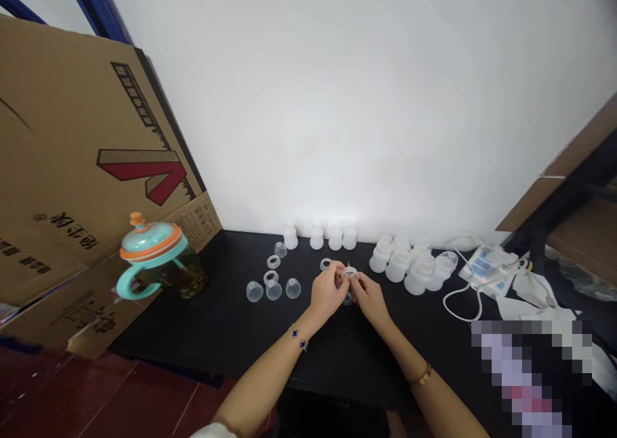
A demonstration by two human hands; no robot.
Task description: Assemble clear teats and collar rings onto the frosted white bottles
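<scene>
Pinching a clear ring (351,272) with left hand (328,290) and right hand (370,298) — likely for a steady hold — near see-through caps (293,288) left of both.

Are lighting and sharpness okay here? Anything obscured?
Head view: the wall is brightest low in the middle, dimmer at upper right; head view: coarse pixel blocks cover the lower right; head view: the ring between left hand and right hand looks too small for fine detail.
</scene>
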